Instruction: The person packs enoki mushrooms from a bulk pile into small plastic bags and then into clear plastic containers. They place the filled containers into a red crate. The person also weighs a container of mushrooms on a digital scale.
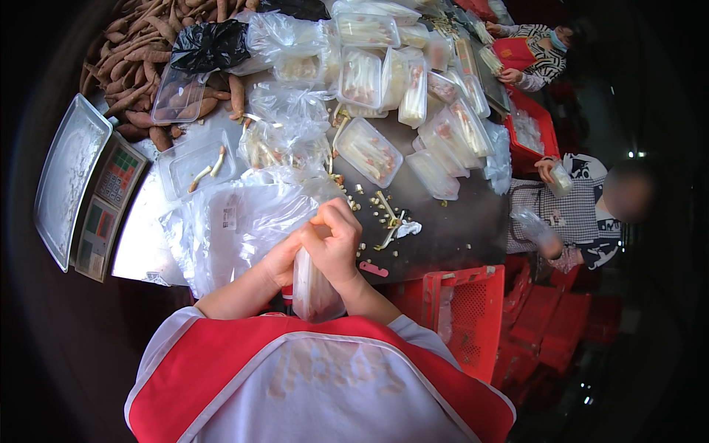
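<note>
A clear plastic box of pale stalks stands tilted close against my chest. My left hand and my right hand meet at its far end, fingers curled tightly over it. My fingers hide that end, so whether they pinch a film or the lid I cannot tell. Just beyond my left hand lies a crumpled heap of clear plastic bags over a pale stack. Cut stalk bits and a pink-handled tool are on the dark tabletop to the right of my right hand.
Filled boxes crowd the table's far side. An open tray holds two stalk pieces. Tubers are heaped far left, behind a weighing scale. A red crate stands at my right. Two people work along the right side.
</note>
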The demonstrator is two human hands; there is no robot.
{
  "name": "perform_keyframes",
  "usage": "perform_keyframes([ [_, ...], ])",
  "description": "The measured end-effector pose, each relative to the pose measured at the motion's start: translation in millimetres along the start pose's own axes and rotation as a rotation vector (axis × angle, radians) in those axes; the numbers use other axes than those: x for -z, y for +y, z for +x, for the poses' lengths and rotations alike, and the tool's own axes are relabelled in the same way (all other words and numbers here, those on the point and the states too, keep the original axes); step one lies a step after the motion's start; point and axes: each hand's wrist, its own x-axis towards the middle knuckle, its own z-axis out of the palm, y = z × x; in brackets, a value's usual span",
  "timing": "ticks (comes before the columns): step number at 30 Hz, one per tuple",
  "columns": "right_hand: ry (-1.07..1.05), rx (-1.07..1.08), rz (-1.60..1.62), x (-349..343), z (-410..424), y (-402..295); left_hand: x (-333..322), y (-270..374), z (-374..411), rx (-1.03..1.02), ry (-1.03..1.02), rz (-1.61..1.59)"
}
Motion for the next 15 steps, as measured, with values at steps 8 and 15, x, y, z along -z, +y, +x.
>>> perform_keyframes([
  [8, 0.015, 0.011, 0.068, -1, -6, -2, 10, -5, -1, 0.027, -0.040, -0.001],
  [15, -0.001, 0.043, 0.019, -1, -5, 6, 4, -4, 0, 0.030, -0.007, -0.006],
])
